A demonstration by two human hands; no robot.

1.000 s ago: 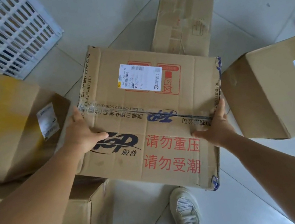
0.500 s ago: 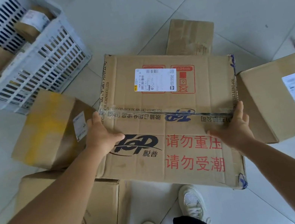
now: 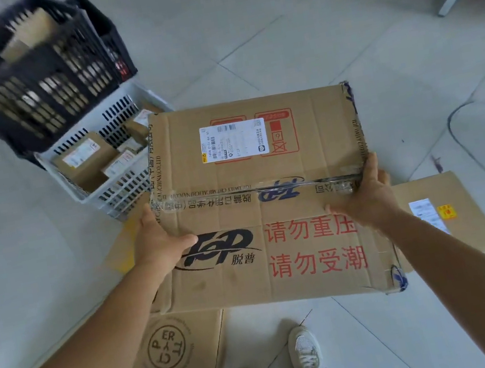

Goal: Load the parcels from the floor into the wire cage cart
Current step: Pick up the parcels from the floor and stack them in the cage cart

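Carton (image 3: 269,198) — apparently between both hands

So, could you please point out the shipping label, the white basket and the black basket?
shipping label (image 3: 233,140), head view, middle of the sticker
white basket (image 3: 126,191), head view, slotted front wall
black basket (image 3: 50,91), head view, slotted side wall

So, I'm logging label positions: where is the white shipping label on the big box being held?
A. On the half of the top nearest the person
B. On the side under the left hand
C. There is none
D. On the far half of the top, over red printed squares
D: the white label sits on the far half of the big box, overlapping the red printed squares, beyond the left hand and right hand.
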